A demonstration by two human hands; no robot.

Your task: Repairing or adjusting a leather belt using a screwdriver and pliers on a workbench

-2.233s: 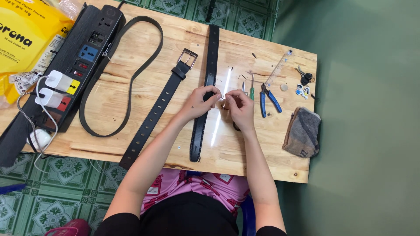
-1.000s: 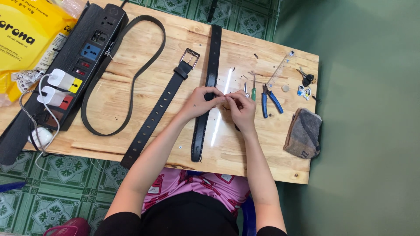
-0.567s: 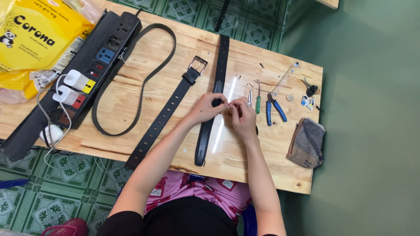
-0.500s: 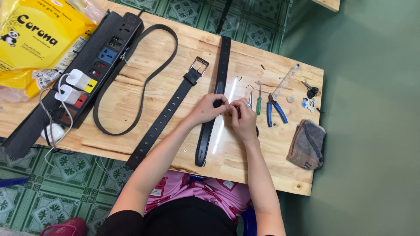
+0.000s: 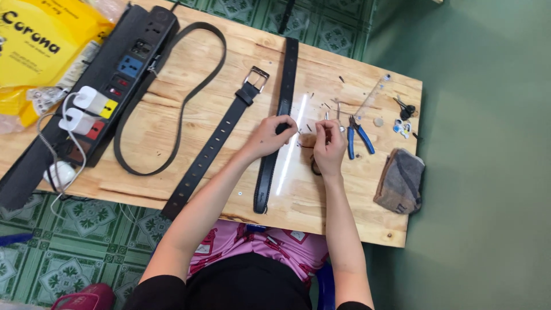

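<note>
Covering the black belt (image 5: pixel 275 143), left hand (image 5: pixel 270 136) hides its grip.

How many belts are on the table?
3. A thin looped belt lies at the left, a belt with a buckle slants across the middle, and a straight belt lies under the left hand.
</note>
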